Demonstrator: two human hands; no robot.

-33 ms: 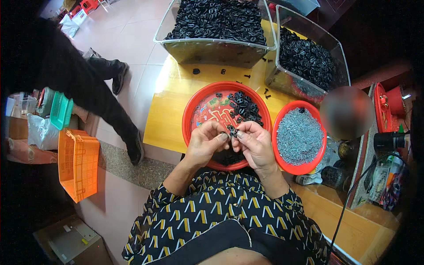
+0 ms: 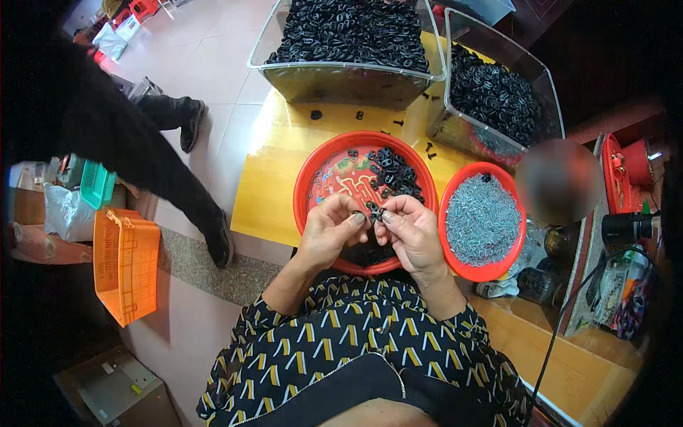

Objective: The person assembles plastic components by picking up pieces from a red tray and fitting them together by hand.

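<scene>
The person wears a dark top (image 2: pixel 356 341) printed all over with a repeating geometric pattern of yellow and white angled bars. Its sleeves end partway down the forearms. Both hands, left (image 2: pixel 331 228) and right (image 2: pixel 413 231), are bare, without gloves.

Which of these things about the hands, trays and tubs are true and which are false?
1. Both hands, left and right, pinch a small black part. True.
2. The small tray holds black parts. False: it holds silvery metal bits.
3. The big tray is red. True.
4. The two clear tubs are empty. False: both are full of black parts.
5. An orange crate sits on the floor at the left. True.
</scene>
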